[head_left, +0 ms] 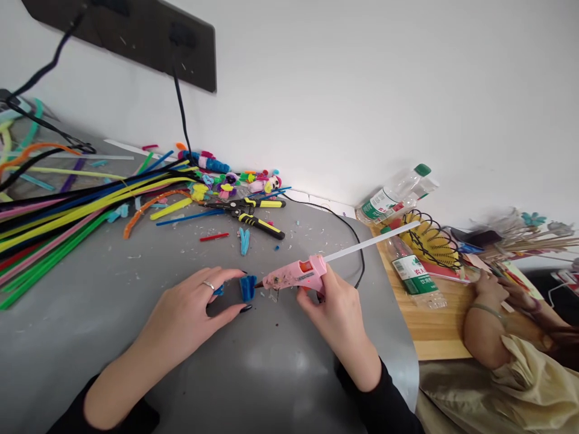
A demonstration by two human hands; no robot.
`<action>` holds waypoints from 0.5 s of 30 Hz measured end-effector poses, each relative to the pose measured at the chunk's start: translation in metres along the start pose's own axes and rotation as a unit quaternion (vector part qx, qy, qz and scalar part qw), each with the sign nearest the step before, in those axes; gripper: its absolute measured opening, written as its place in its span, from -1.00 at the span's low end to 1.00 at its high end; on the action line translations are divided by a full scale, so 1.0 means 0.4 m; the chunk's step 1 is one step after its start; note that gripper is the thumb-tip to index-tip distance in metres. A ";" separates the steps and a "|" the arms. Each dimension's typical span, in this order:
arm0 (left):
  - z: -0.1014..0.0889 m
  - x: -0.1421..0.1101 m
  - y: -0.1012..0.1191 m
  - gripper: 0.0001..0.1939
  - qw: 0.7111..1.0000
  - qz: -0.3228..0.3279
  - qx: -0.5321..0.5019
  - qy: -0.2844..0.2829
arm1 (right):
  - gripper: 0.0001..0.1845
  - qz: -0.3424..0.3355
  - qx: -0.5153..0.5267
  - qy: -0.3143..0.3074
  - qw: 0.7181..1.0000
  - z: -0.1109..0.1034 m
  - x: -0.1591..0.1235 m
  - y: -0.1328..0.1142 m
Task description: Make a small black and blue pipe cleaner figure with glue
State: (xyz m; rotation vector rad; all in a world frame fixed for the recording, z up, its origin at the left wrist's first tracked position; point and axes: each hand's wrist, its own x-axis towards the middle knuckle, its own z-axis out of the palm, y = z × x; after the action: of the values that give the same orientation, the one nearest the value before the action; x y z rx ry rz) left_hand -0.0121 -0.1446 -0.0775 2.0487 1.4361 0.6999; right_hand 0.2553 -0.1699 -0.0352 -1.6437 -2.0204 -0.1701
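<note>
My right hand [337,307] grips a pink hot glue gun [289,275] with a white glue stick [373,241] jutting from its back. The dark nozzle points left, at or very near a small folded piece of blue pipe cleaner [247,289]. Thumb and index finger of my left hand [190,307] pinch that piece from its top and bottom edges. Another bit of blue pipe cleaner [219,290] shows behind it, partly hidden by the left hand. A light blue pipe cleaner bit [245,241] and a red one [214,237] lie just beyond.
Yellow-black wire strippers [257,214] rest behind my hands. Long pipe cleaners [90,208] spread at left, small pipe cleaner figures [226,181] along the wall. A black cord [350,226] curves across the grey table [253,374]. Plastic bottles [414,271] and another person's arm [486,331] are at right.
</note>
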 end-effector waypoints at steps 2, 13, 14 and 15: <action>0.002 0.002 -0.003 -0.65 1.000 0.010 0.007 0.008 | -0.73 -0.019 -0.003 -0.004 1.000 -0.003 0.010 0.005; 0.019 0.002 -0.036 -0.68 0.999 0.029 -0.015 0.017 | -0.82 -0.100 -0.019 -0.045 0.994 -0.022 0.056 0.019; 0.018 0.002 -0.036 -0.67 0.999 0.029 -0.014 0.015 | -0.82 -0.105 -0.021 -0.046 0.993 -0.023 0.058 0.019; 0.017 0.003 -0.034 -0.67 0.999 0.029 -0.013 0.011 | -0.83 -0.111 -0.024 -0.048 0.992 -0.023 0.059 0.020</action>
State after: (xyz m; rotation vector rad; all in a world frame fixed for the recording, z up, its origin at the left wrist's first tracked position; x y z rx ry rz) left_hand -0.0163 -0.1405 -0.0917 2.0757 1.3789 0.7633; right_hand 0.2627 -0.1510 -0.0180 -1.4780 -2.2862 -0.2244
